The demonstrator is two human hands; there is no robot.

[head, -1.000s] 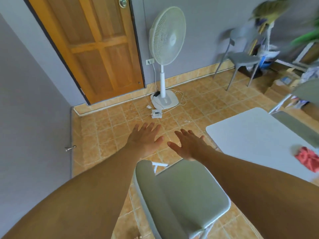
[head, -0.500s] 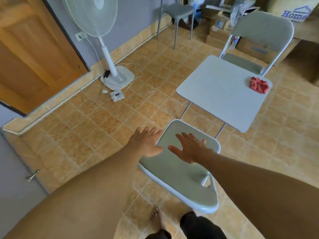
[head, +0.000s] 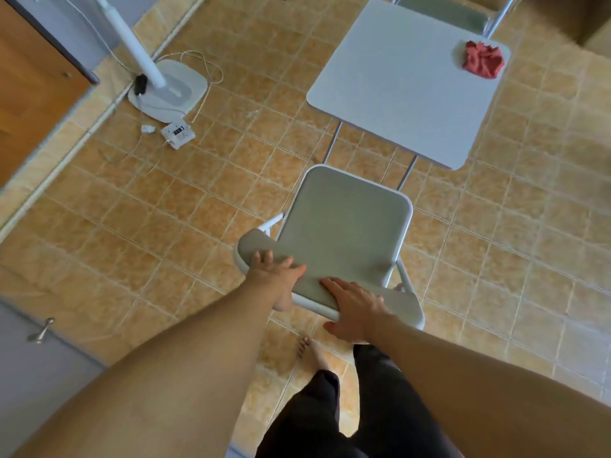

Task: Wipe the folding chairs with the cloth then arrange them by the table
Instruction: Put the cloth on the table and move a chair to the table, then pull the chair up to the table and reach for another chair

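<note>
Where folding chair (head: pixel 344 223) stands beside the table (head: pixel 396 87), left hand (head: pixel 276 276) and right hand (head: pixel 357 309) each clasp its backrest (head: pixel 312 287); cloth (head: pixel 483 59) (red, crumpled) lies on the table's far corner.

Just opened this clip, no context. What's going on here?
A person stands behind a grey folding chair, left hand and right hand both gripping the top of its backrest. The seat faces the white table and is not tucked under it. The red cloth lies bunched on the table's far corner, in neither hand. A second folding chair sits at the table's far side.
</note>
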